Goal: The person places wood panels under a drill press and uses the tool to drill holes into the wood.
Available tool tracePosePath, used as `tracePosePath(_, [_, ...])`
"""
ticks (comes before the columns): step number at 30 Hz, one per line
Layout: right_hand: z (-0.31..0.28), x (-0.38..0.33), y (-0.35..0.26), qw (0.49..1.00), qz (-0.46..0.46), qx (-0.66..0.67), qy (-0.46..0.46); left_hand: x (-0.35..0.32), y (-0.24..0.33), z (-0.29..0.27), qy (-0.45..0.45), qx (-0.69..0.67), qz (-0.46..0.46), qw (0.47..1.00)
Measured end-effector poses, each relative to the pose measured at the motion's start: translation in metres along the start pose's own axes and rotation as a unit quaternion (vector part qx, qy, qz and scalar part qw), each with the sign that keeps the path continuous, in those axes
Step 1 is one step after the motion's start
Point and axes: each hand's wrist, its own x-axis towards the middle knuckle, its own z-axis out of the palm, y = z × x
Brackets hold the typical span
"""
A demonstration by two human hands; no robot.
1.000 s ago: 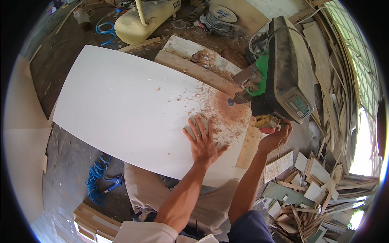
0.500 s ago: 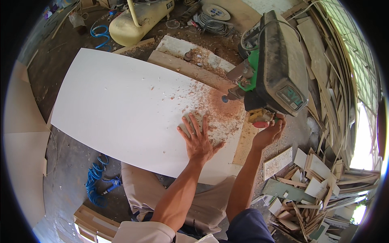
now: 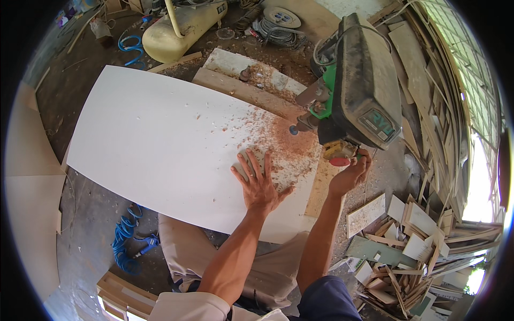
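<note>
My left hand (image 3: 259, 184) lies flat with fingers spread on a large white board (image 3: 144, 134), pressing beside reddish wood shavings. Over the board's right part stands a drill press (image 3: 364, 80) with a dusty black housing and green parts. Its round boring bit (image 3: 293, 130) is down at the board, amid the shavings; how deep it sits I cannot tell. My right hand (image 3: 350, 174) is raised with curled fingers beside the press's yellow switch box (image 3: 334, 148), which has a red button (image 3: 339, 161). Something small and green shows at the fingertips, mostly hidden.
Wooden boards (image 3: 241, 93) lie along the far side under the press. An air compressor (image 3: 184, 32) and a cable reel (image 3: 281, 24) stand behind. Scrap wood (image 3: 396, 257) is heaped at the right. A coiled blue air hose (image 3: 126, 235) lies on the floor at the left.
The view has shifted slightly. My left hand stays flat on the board, and my right hand remains at the switch box; the bit looks about the same.
</note>
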Motion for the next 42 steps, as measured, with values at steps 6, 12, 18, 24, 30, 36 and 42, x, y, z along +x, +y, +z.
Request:
tracePosePath(6, [0.0, -0.002, 0.001, 1.0, -0.004, 0.015, -0.007, 0.0, -0.001, 0.004, 0.01, -0.003, 0.006, 1.0])
tracePosePath(12, [-0.003, -0.002, 0.006, 0.999, 0.002, 0.031, -0.011, -0.001, 0.0, 0.001, 0.002, -0.001, 0.003, 1.0])
tracePosePath(18, [-0.005, -0.002, 0.006, 0.999, 0.007, 0.03, -0.021, 0.0, 0.001, 0.0, -0.004, 0.012, -0.004, 1.0])
tracePosePath(24, [-0.005, 0.014, -0.008, 0.997, -0.012, 0.034, -0.069, -0.001, 0.001, 0.001, 0.001, 0.011, 0.002, 1.0])
tracePosePath(30, [0.011, 0.1, -0.023, 0.986, -0.101, -0.074, -0.108, -0.003, -0.002, 0.0, 0.024, 0.004, 0.009, 1.0])
tracePosePath(36, [0.033, 0.146, -0.021, 0.993, 0.042, 0.021, -0.108, -0.001, 0.002, 0.001, 0.021, 0.015, 0.014, 1.0])
tracePosePath(42, [0.009, 0.088, -0.024, 0.987, -0.101, -0.109, -0.055, -0.003, -0.002, 0.0, 0.028, 0.024, 0.014, 0.999])
